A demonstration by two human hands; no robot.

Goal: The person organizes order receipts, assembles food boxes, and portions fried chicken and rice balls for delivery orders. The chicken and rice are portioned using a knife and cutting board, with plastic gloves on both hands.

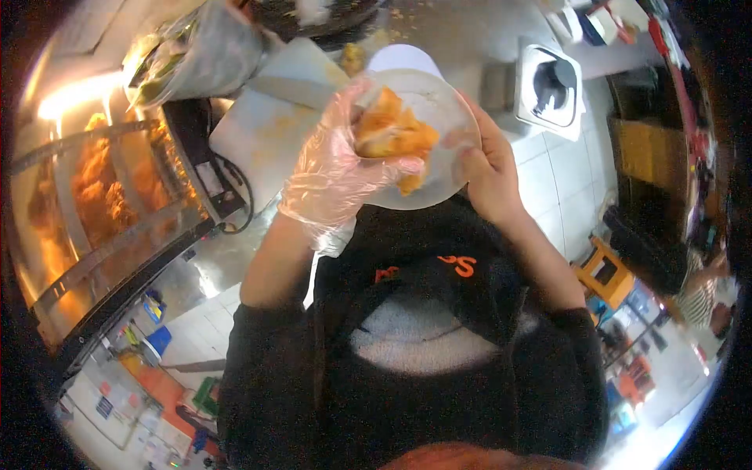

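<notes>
My left hand point(333, 160), in a clear plastic glove, is closed around pieces of golden fried chicken point(397, 133). It holds them over the mouth of a translucent round plastic bowl point(446, 176). Bare fingers of my right hand point(489, 160) grip that bowl by its right side, the thumb near the rim. The bowl is tilted toward me in front of my chest. Just behind it shows a white rounded thing point(403, 58), mostly hidden. A pale cutting board point(254, 133) with crumbs lies to the left of my gloved hand.
On the left, a lit warmer case point(117, 180) holds fried food. A lined bucket point(223, 51) stands at the back left beside the board. A dark round pan or block point(321, 19) sits at the back. Right of the bowl is a steel container point(548, 86) with a dark utensil.
</notes>
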